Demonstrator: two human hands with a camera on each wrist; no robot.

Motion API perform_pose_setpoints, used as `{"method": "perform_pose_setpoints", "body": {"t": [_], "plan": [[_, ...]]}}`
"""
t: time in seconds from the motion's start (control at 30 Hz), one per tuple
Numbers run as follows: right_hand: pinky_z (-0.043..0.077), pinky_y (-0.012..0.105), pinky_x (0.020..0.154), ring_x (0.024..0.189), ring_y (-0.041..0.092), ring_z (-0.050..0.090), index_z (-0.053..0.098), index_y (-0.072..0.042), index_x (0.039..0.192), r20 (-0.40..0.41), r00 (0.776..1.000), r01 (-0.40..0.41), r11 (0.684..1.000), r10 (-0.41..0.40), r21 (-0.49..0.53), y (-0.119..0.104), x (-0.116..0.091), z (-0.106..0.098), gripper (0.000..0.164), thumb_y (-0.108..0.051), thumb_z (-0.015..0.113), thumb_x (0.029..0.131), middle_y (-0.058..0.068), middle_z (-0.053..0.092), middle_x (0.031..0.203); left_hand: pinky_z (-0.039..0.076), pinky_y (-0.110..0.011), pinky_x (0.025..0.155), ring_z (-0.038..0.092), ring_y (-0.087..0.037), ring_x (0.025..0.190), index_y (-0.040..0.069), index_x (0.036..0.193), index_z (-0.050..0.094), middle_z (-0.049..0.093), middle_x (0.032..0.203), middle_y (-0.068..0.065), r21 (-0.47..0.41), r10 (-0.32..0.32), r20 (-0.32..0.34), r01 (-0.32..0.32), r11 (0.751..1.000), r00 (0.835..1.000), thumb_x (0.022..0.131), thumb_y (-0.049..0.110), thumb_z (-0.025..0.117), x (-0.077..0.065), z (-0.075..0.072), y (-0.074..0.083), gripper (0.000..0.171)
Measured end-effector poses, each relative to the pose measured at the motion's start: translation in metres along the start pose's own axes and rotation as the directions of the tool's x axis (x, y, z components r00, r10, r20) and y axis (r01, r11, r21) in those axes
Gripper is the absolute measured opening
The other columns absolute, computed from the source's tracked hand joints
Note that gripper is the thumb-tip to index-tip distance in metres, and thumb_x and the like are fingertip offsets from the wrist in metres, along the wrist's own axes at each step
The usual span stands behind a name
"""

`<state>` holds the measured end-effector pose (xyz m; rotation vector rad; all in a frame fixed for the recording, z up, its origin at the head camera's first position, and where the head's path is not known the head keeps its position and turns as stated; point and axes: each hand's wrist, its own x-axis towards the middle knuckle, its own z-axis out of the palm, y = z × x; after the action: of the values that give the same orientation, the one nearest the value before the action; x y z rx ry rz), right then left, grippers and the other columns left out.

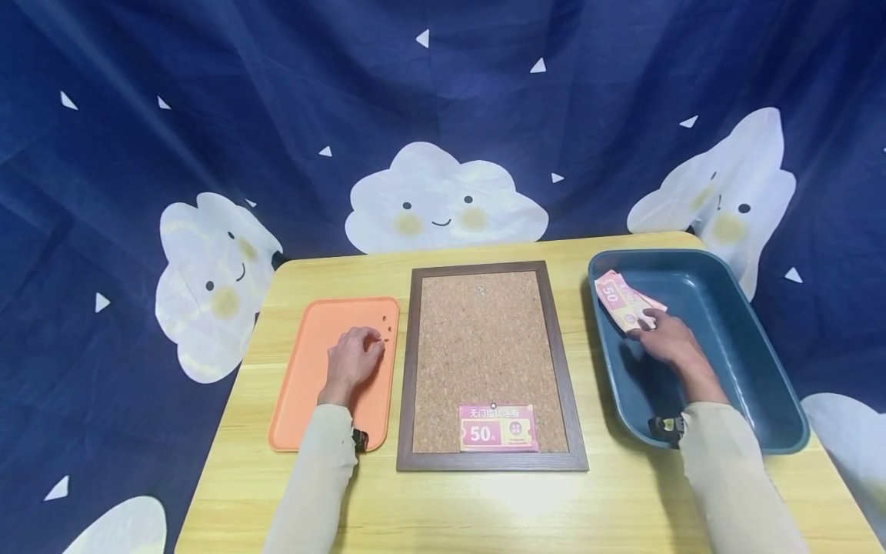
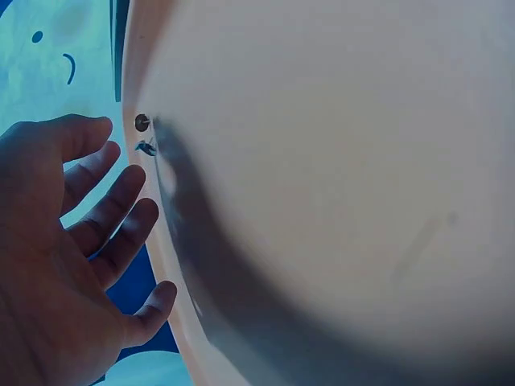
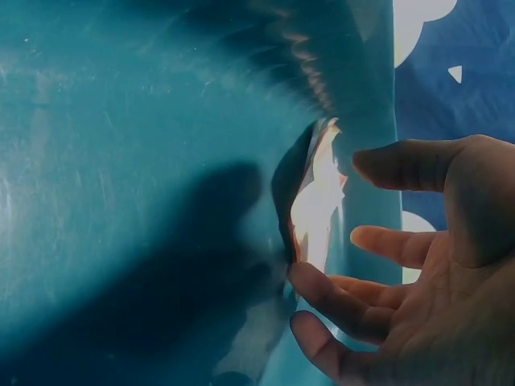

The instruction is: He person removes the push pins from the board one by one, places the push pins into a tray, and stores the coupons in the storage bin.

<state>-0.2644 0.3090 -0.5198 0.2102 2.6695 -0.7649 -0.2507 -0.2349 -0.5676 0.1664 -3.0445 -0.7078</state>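
My left hand (image 1: 355,358) is over the orange tray (image 1: 302,385), its fingers loosely bent and apart in the left wrist view. Close to its thumb and forefinger lie a pushpin (image 2: 142,122) and another small metal pin (image 2: 146,148). My right hand (image 1: 670,342) reaches into the dark blue basin (image 1: 727,346) at a small pile of pink paper coupons (image 1: 616,300). Thumb and forefinger stand apart there; one of the other fingertips meets or overlaps the coupons' edge (image 3: 318,213). Between the hands, a pink coupon (image 1: 498,428) marked 50 hangs on the corkboard (image 1: 484,338), a pin at its top edge.
A dark brown frame (image 1: 410,369) borders the corkboard, set between tray and basin on the light wooden table (image 1: 477,508). Behind the table hangs a navy curtain (image 1: 277,77) with smiling clouds. Each wrist wears a black camera strap.
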Motion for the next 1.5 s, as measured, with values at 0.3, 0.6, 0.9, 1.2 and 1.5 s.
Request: {"method": "perform_pose_setpoints", "body": {"t": [0.3, 0.6, 0.9, 1.2, 1.5], "plan": [[0.035, 0.064, 0.098, 0.124, 0.056, 0.037, 0.023, 0.005, 0.148, -0.008, 0.999, 0.034, 0.998, -0.034, 0.047, -0.010, -0.005, -0.007, 0.076, -0.042, 0.051, 0.095, 0.040, 0.035, 0.140, 0.036, -0.056, 0.097, 0.052, -0.032, 0.121, 0.017, 0.122, 0.062, 0.061, 0.128, -0.009, -0.010, 0.022, 0.025, -0.021, 1.000, 0.999, 0.094, 0.036, 0.056, -0.003, -0.008, 0.007, 0.034], [0.036, 0.063, 0.096, 0.123, 0.051, 0.041, 0.014, -0.003, 0.154, -0.015, 0.996, 0.086, 0.989, -0.085, 0.122, -0.026, -0.015, -0.011, 0.081, -0.045, 0.051, 0.095, 0.037, 0.037, 0.141, 0.035, -0.055, 0.097, 0.051, -0.032, 0.119, 0.018, 0.131, 0.057, 0.060, 0.130, -0.009, -0.027, 0.059, 0.047, -0.058, 0.998, 0.997, 0.094, 0.038, 0.057, -0.011, -0.011, 0.016, 0.043], [0.036, 0.062, 0.100, 0.131, 0.051, 0.038, 0.012, -0.007, 0.155, -0.046, 0.991, 0.134, 0.979, -0.128, 0.156, -0.042, -0.027, -0.007, 0.081, -0.041, 0.054, 0.095, 0.034, 0.034, 0.147, 0.033, -0.059, 0.099, 0.048, -0.035, 0.125, 0.017, 0.135, 0.055, 0.054, 0.139, -0.010, -0.032, 0.099, 0.049, -0.097, 0.995, 0.994, 0.094, 0.039, 0.056, -0.017, -0.015, 0.025, 0.046], [0.038, 0.061, 0.099, 0.132, 0.051, 0.038, 0.009, -0.010, 0.156, -0.058, 0.988, 0.151, 0.979, -0.145, 0.135, -0.051, -0.033, -0.003, 0.083, -0.039, 0.057, 0.094, 0.036, 0.034, 0.146, 0.033, -0.059, 0.101, 0.048, -0.035, 0.126, 0.018, 0.136, 0.054, 0.054, 0.139, -0.010, -0.027, 0.126, 0.039, -0.125, 0.992, 0.991, 0.092, 0.041, 0.059, -0.021, -0.013, 0.031, 0.050], [0.037, 0.061, 0.101, 0.134, 0.048, 0.038, 0.015, -0.010, 0.155, -0.073, 0.973, 0.224, 0.969, -0.217, 0.105, -0.061, -0.043, -0.001, 0.081, -0.040, 0.058, 0.094, 0.027, 0.032, 0.152, 0.033, -0.060, 0.101, 0.048, -0.034, 0.127, 0.020, 0.135, 0.054, 0.054, 0.139, -0.008, -0.028, 0.152, 0.053, -0.150, 0.988, 0.987, 0.091, 0.042, 0.062, -0.029, -0.013, 0.037, 0.050]]}}
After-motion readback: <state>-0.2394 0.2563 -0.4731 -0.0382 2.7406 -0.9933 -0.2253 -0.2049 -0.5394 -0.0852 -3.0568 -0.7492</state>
